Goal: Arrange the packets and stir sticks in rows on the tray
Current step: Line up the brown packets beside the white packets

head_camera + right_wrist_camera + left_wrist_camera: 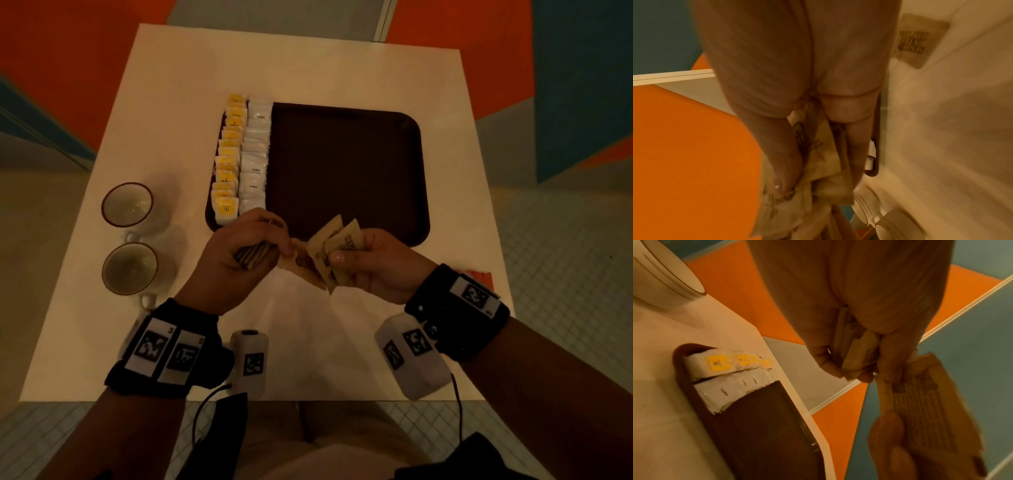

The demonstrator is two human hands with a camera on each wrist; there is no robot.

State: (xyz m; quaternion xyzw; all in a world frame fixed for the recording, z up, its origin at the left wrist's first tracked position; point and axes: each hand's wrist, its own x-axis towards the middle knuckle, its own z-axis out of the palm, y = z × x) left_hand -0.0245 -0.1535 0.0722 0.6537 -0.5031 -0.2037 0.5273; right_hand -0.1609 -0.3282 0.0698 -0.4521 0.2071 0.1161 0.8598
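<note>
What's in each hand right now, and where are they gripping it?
Left hand grips a bundle of stir sticks around the middle. Right hand pinches a fan of brown packets by their near ends.

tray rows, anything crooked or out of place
The yellow packets and white packets rows overlap neatly on the tray, though the farthest packets overhang its far rim. One brown packet lies loose on the table.

A: Where can I get in?

B: I see the tray (346, 171) floor bare right of the white packets (255, 154); the yellow packets (227, 161) fill its left edge. Two cups (127, 236) block the table's (342, 68) left side. Both hands hover at the near rim.
</note>
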